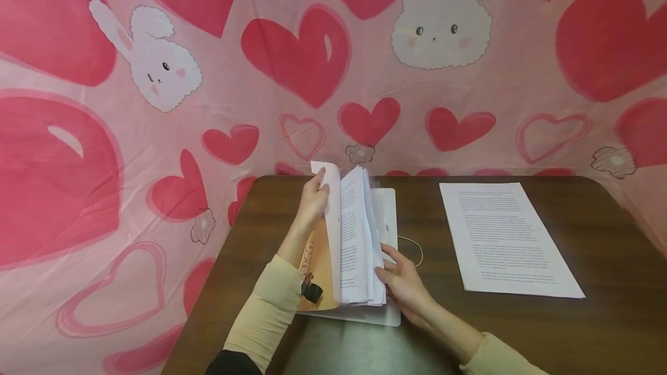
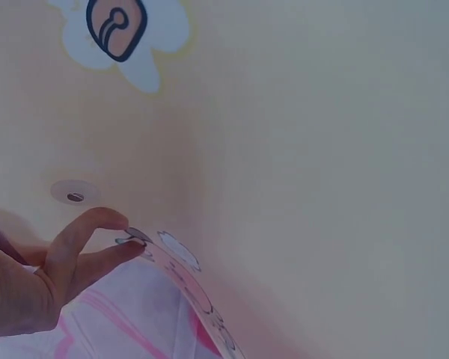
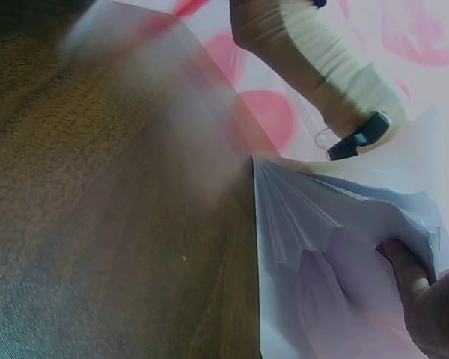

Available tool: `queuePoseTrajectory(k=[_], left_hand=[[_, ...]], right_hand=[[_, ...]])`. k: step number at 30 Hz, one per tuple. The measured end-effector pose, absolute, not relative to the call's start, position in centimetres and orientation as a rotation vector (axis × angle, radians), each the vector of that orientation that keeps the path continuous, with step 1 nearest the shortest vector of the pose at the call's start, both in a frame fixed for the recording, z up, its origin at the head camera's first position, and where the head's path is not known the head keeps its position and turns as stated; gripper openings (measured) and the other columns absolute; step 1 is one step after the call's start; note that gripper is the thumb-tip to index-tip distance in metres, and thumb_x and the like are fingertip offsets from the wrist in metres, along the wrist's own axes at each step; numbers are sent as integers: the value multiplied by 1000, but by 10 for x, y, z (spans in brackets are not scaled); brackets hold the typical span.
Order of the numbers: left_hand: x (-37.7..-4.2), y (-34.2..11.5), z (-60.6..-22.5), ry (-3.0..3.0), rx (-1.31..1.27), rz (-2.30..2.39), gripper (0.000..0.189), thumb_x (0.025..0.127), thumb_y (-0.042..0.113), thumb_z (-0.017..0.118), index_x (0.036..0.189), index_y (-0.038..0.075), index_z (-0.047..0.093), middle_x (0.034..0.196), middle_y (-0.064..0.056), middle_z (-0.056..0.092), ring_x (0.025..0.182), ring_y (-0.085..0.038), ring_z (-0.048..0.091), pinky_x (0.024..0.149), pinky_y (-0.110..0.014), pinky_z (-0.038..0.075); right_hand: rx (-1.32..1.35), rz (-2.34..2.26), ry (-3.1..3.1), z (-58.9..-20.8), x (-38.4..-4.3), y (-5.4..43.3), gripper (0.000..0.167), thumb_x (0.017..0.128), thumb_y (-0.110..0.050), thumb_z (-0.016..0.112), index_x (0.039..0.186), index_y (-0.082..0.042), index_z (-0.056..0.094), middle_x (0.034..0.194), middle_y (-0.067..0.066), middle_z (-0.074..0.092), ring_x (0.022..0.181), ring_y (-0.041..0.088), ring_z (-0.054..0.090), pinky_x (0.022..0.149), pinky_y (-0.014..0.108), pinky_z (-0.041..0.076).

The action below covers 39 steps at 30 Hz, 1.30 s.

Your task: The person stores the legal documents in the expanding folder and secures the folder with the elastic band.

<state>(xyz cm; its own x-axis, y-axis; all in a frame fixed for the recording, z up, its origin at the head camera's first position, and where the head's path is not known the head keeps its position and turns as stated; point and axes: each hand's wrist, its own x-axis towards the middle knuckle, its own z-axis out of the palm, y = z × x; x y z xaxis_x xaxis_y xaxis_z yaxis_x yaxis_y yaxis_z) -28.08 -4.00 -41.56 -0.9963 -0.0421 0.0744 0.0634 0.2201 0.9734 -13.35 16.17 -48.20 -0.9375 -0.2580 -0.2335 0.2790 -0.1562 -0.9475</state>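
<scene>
An orange folder [image 1: 325, 265] with a cartoon-like print stands partly open on the table, with several printed sheets [image 1: 355, 236] inside. My left hand [image 1: 312, 198] pinches the upper edge of its cover between thumb and finger; in the left wrist view the left hand [image 2: 49, 277] holds a thin edge with printed drawings. At the right side, my right hand [image 1: 409, 288] grips the sheets' edge, thumb in front and fingers partly hidden. In the right wrist view the sheets [image 3: 344, 262] fan apart, and the right thumb [image 3: 408, 273] presses among them.
A stack of printed paper [image 1: 508, 239] lies to the right on the dark wooden table [image 1: 438, 334]. A pale cord [image 1: 418, 247] loops out from the folder's translucent back cover [image 1: 387, 219]. Behind hangs a pink cloth [image 1: 323, 132] with hearts and rabbits.
</scene>
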Motion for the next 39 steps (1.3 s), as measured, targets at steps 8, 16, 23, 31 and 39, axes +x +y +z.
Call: queuePoseTrajectory(k=[8, 16, 23, 31, 39], left_hand=[[-280, -41, -416, -2381, 1, -1934, 59, 109, 0, 44, 167, -8, 35, 179, -23, 30, 168, -36, 27, 140, -50, 20], [-277, -42, -417, -2374, -9, -1962, 60, 109, 0, 43, 167, -8, 34, 180, -23, 28, 164, -34, 32, 140, -50, 21], [-278, -42, -418, -2362, -28, -1991, 59, 109, 1, 43, 168, -8, 33, 180, -23, 28, 170, -35, 21, 140, -52, 17], [-278, -42, -419, -2382, -9, -1978, 60, 110, 2, 43, 169, -4, 35, 180, -20, 29, 152, -33, 43, 118, -36, 42], [-279, -45, -419, -2380, -53, -2011, 59, 111, 2, 43, 170, -3, 34, 182, -18, 27, 151, -28, 43, 134, -41, 33]], right_hand=[[-13, -2172, 1761, -486, -131, 156, 62, 110, 4, 46, 169, 6, 27, 150, 40, 60, 107, 19, 75, 86, 34, 66], [-68, -2139, 1698, -494, -134, 153, 67, 107, 5, 47, 169, 12, 21, 143, 36, 67, 99, 14, 76, 82, 30, 66], [-63, -2101, 1682, -498, -137, 154, 67, 105, 7, 48, 166, 16, 23, 132, 30, 75, 96, 14, 77, 83, 30, 67], [-108, -2098, 1681, -502, -140, 151, 60, 103, 8, 50, 159, 22, 31, 125, 29, 78, 96, 16, 78, 85, 35, 68], [-105, -2049, 1703, -503, -143, 156, 61, 106, 7, 49, 161, 22, 27, 136, 39, 70, 108, 24, 77, 95, 45, 67]])
